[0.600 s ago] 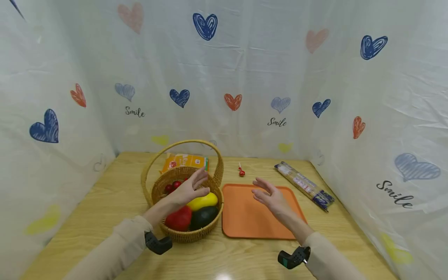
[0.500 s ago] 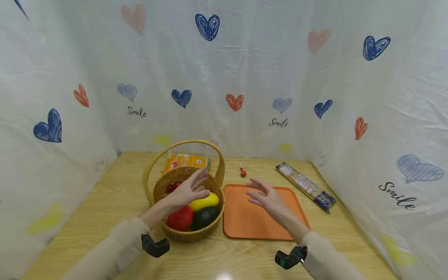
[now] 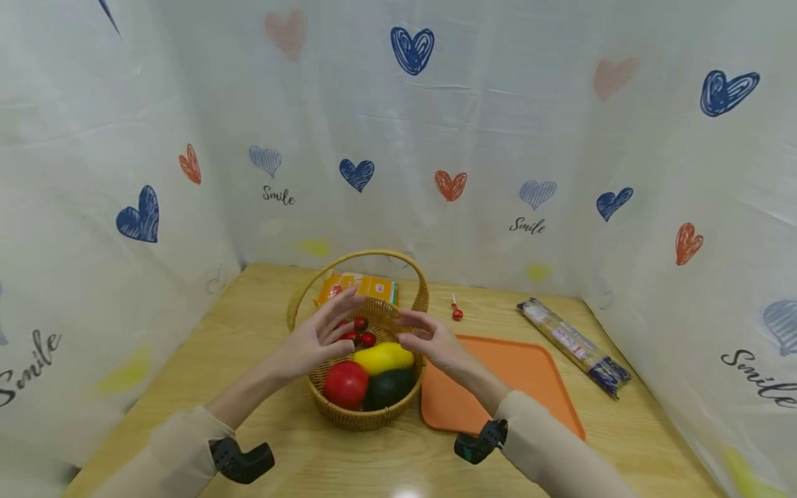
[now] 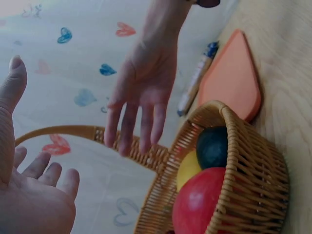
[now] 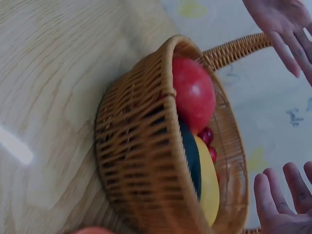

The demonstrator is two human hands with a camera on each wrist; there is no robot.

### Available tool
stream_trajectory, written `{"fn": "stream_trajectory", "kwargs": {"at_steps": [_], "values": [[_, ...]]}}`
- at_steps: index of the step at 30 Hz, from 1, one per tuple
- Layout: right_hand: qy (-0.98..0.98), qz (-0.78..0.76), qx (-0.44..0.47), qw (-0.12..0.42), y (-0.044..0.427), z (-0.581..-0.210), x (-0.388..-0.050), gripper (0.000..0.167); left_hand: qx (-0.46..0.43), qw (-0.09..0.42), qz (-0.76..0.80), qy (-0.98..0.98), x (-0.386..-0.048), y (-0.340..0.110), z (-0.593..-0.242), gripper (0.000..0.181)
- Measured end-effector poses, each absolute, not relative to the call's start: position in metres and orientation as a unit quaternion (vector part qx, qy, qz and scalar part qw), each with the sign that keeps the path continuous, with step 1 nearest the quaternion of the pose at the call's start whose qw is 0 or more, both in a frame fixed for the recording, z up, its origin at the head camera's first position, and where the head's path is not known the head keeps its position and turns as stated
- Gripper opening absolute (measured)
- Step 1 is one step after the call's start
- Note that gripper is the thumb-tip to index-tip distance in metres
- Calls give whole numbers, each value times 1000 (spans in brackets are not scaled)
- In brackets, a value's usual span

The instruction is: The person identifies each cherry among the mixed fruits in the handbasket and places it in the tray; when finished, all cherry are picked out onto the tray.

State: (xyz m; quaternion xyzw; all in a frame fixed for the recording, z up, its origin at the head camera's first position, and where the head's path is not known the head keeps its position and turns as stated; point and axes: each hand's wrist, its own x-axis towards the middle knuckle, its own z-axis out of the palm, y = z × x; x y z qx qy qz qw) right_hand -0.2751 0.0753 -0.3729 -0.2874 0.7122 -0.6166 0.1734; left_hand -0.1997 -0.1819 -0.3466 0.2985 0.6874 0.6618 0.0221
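Right hand (image 3: pixel 434 339) has shifted from over the orange tray (image 3: pixel 538 377) toward the wicker basket (image 3: pixel 358 419); left hand (image 3: pixel 313 342) hovers opposite; both relaxed, fingers loosely extended, gripping nothing; basket stands on the table (image 3: pixel 336 463) left of the tray, now flanked yet unheld.

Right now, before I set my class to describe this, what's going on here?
A person has the left hand and right hand raised over a wicker basket; neither hand grips anything. The basket stands upright on the table, holding a large red item, a yellow one, a dark green one and some small red ones. An orange tray lies to its right.
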Motion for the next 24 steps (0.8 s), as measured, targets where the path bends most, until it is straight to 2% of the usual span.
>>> {"fn": "stream_trajectory", "kwargs": {"at_steps": [2, 5, 9, 11, 13, 15, 20, 24], "values": [[712, -612, -295, 177, 62, -371, -276, 50, 305, 5, 662, 685, -193, -187, -345, 77], [715, -600, -313, 178, 43, -370, -281, 48, 309, -48, 671, 672, -184, -195, -339, 70], [721, -580, -332, 184, 20, -373, -291, 48, 258, -191, 681, 659, -175, -207, -330, 52], [729, -575, -324, 182, 17, -373, -296, 48, 217, -260, 662, 669, -181, -208, -326, 45], [740, -568, -311, 184, 14, -373, -301, 48, 176, -303, 634, 689, -190, -210, -324, 40], [748, -563, -300, 182, 9, -373, -305, 47, 149, -308, 616, 710, -198, -214, -327, 40], [744, -574, -285, 186, -6, -378, -308, 40, 114, -260, 599, 749, -208, -225, -340, 39], [730, -594, -274, 199, -16, -384, -306, 38, 92, -252, 578, 771, -207, -232, -346, 39]]}}
